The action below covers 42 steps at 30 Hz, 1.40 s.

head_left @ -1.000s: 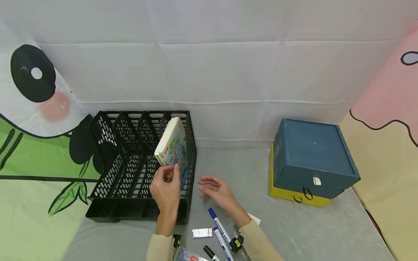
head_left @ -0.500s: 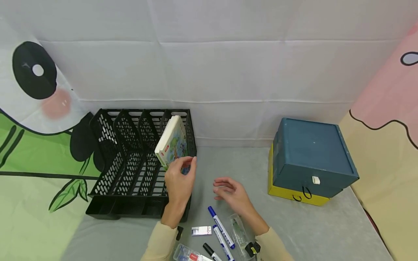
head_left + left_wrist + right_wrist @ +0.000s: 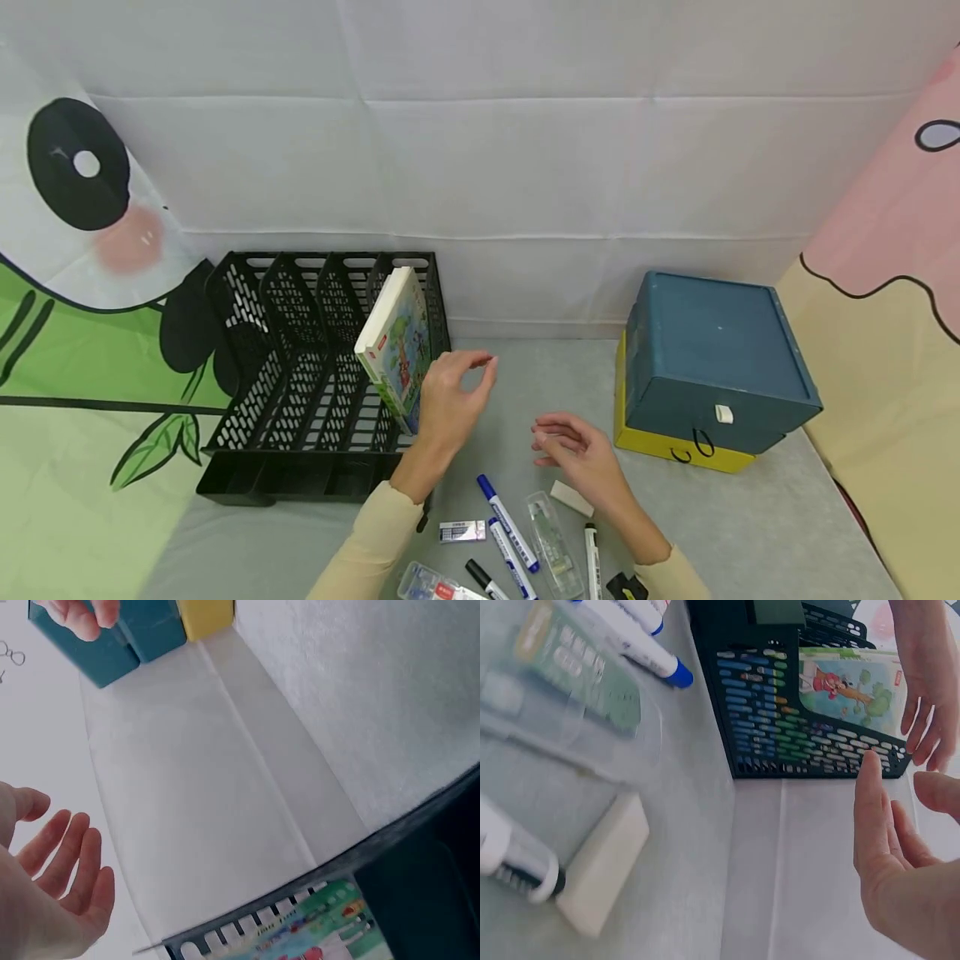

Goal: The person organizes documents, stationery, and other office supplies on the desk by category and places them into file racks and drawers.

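Books with an illustrated cover [image 3: 401, 346] stand leaning in the rightmost slot of the black file organizer [image 3: 330, 450]. My left hand [image 3: 453, 400] hovers just right of the books, fingers bent loosely with nothing in them; the left wrist view shows the same hand [image 3: 64, 885] with fingers apart. Farther right, my right hand [image 3: 585, 462] is raised above the table, its fingers relaxed around nothing. In the right wrist view that hand [image 3: 900, 855] is near a white block [image 3: 607, 862] and a clear case [image 3: 577, 712].
Below the hands lie blue-capped markers [image 3: 510, 525], a black-capped marker [image 3: 592, 558], a small white box [image 3: 462, 531], a clear case with red-labelled contents [image 3: 435, 583] and a black object [image 3: 626, 587]. Teal and yellow drawer boxes [image 3: 720, 358] stand at the right.
My left hand has come away from the books and moved right. My right hand has also shifted right, uncovering the white block and a black-capped marker. The books stay in the organizer.
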Tool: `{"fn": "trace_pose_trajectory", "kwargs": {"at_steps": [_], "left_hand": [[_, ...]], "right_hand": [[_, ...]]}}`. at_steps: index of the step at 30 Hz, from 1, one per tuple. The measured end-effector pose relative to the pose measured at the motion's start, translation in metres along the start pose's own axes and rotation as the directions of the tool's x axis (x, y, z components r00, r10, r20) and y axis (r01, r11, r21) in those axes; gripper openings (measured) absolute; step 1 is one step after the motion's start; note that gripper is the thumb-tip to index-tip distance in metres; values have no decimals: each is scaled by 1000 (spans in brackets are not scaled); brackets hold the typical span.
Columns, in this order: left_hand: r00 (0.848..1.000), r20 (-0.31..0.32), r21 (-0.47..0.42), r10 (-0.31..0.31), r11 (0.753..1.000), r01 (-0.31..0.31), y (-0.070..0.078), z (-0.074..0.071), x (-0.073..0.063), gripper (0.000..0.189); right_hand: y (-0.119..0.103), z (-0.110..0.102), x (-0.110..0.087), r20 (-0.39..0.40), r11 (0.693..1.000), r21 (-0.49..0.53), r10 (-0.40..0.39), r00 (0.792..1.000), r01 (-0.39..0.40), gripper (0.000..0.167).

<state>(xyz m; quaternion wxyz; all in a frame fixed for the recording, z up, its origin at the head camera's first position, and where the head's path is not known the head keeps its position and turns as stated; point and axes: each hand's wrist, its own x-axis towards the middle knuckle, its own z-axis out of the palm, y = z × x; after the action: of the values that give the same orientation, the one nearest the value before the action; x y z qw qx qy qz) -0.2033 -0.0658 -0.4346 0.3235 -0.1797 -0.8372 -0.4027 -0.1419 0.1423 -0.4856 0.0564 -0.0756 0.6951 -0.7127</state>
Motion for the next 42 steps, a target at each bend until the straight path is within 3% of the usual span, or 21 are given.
{"fn": "trace_pose_trajectory", "kwargs": {"at_steps": [7,14,20,29,37,42], "left_hand": [[992,73,-45,105,994,-102,10,17,8,10],[962,180,-105,203,977,-186,17,35,17,11],[927,246,-157,284,955,-251,20,50,24,15],[863,283,-205,418,906,-371,34,69,36,16],[800,343,-284,492,866,-411,46,86,47,15],[782,370,-296,502,861,-413,56,96,53,13]], "right_hand": [[-7,-25,-15,-87,1000,-12,6,996,-7,30],[-12,-52,-27,-188,998,-57,-13,982,3,32],[-18,-73,-36,-259,997,-75,-11,966,-8,34],[-24,-93,-51,-310,996,-76,26,951,-52,44],[-25,-114,-63,-368,994,-82,42,929,-78,46],[-27,-125,-69,-395,996,-70,21,918,-53,43]]}}
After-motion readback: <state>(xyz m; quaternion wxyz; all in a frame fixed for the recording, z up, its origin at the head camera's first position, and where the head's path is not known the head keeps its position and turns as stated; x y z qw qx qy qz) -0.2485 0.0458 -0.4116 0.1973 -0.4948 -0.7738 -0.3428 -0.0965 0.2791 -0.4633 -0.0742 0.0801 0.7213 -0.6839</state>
